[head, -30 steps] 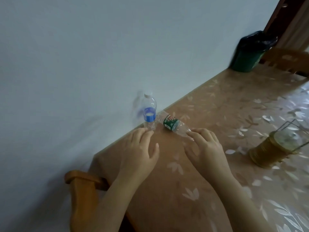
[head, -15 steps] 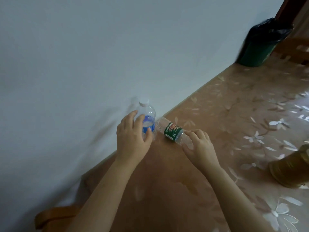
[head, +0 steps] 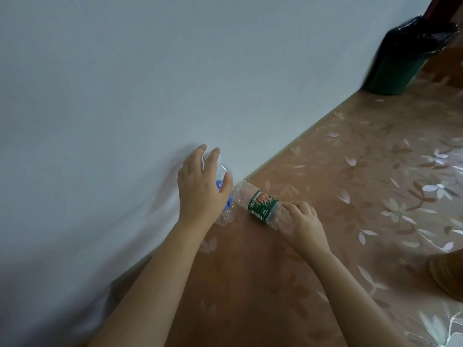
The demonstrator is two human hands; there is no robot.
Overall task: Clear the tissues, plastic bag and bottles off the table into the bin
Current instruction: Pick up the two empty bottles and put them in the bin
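Left hand (head: 200, 190) wraps blue-label bottle (head: 227, 209), right hand (head: 302, 221) grips green-label bottle (head: 261, 204); neither binned yet, bin (head: 400, 61) upper right of frame.

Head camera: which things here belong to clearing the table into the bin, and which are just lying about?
Job: blue-label bottle in left hand; green-label bottle in right hand; bin with black bag.
Lying about: brown object at right edge; floral tablecloth.
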